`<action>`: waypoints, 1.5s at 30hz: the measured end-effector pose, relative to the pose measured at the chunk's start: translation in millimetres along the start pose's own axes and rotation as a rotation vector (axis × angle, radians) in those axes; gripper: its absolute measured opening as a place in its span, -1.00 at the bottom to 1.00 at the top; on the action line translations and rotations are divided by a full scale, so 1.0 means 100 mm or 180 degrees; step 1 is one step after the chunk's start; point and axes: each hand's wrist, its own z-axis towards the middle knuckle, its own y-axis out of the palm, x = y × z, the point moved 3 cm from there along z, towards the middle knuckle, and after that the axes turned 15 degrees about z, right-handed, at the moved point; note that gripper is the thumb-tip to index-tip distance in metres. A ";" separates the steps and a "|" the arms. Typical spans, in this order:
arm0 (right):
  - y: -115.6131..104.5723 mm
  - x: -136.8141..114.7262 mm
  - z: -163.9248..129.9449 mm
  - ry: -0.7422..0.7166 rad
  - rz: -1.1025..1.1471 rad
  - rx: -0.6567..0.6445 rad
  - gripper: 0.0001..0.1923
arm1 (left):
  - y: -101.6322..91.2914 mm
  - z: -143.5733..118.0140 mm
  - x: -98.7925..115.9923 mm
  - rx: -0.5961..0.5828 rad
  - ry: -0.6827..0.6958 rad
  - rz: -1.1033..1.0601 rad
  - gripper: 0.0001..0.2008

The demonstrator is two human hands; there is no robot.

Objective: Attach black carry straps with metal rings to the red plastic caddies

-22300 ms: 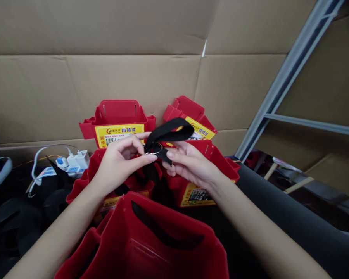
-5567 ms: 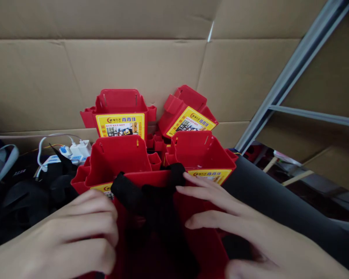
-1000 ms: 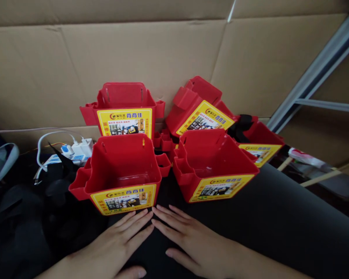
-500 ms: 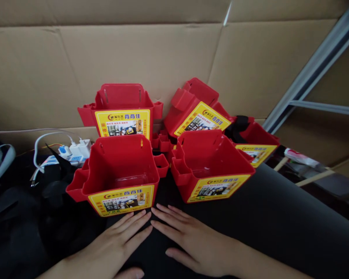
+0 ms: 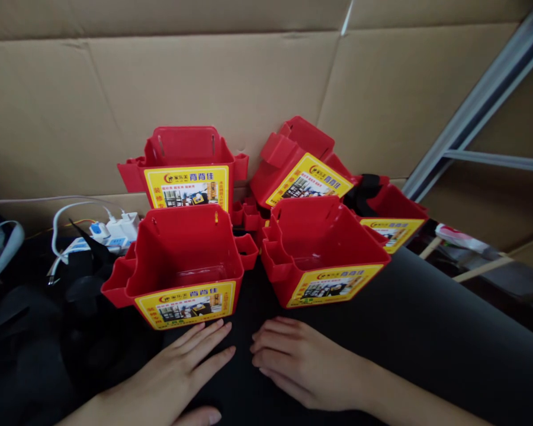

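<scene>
My left hand (image 5: pixel 177 367) lies flat on the black surface (image 5: pixel 417 331), fingers stretched out and holding nothing. Its fingertips are at the lower front edge of the front left red plastic tool box (image 5: pixel 184 307). My right hand (image 5: pixel 293 361) rests on the same surface with its fingers curled in, and nothing shows in it. Just beyond it stands the front right red tool box (image 5: pixel 337 284), apart from the hand. Both boxes are upright, with side pockets and yellow printed labels.
Behind stand another upright red box (image 5: pixel 186 145), a tilted one (image 5: pixel 306 171) and one at right (image 5: pixel 395 204) with a black strap (image 5: pixel 366 195). A power strip (image 5: pixel 111 236) with white plugs and black fabric (image 5: pixel 26 343) lie left. Cardboard (image 5: pixel 213 89) forms the back wall.
My right hand has drawn back to the right, away from my left fingertips, and its spread fingers have curled in. My left hand and the boxes have stayed put.
</scene>
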 end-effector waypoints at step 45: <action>-0.35 -0.29 -0.33 -0.0435 -0.1360 0.2314 -0.76 | 0.17 -0.10 -0.06 0.0493 -0.0239 -0.0323 -0.14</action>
